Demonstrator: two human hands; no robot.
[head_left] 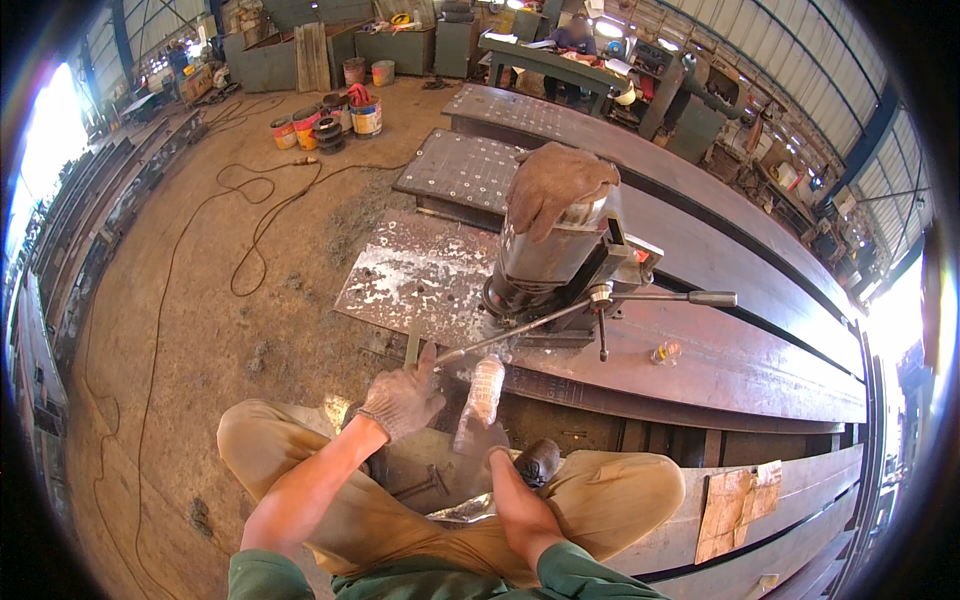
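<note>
A worker's right hand (483, 437) is clamped on a tilted plastic bottle (487, 385), seen just across from me at three o'clock of the gloved left hand (402, 400), whose grip I cannot tell. A machine (540, 265) looms at the bottle's one o'clock. A loose hold could spill the bottle over the steel plate (410, 275); a swinging lever (520, 330) could rap knuckles; the brown cloth (560, 185) draped on top could slip and snag.

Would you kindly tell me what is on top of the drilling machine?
A brown cloth or glove is draped over the drilling machine, hanging down its side. The part of the top directly beneath is covered, so it cannot be seen.
</note>
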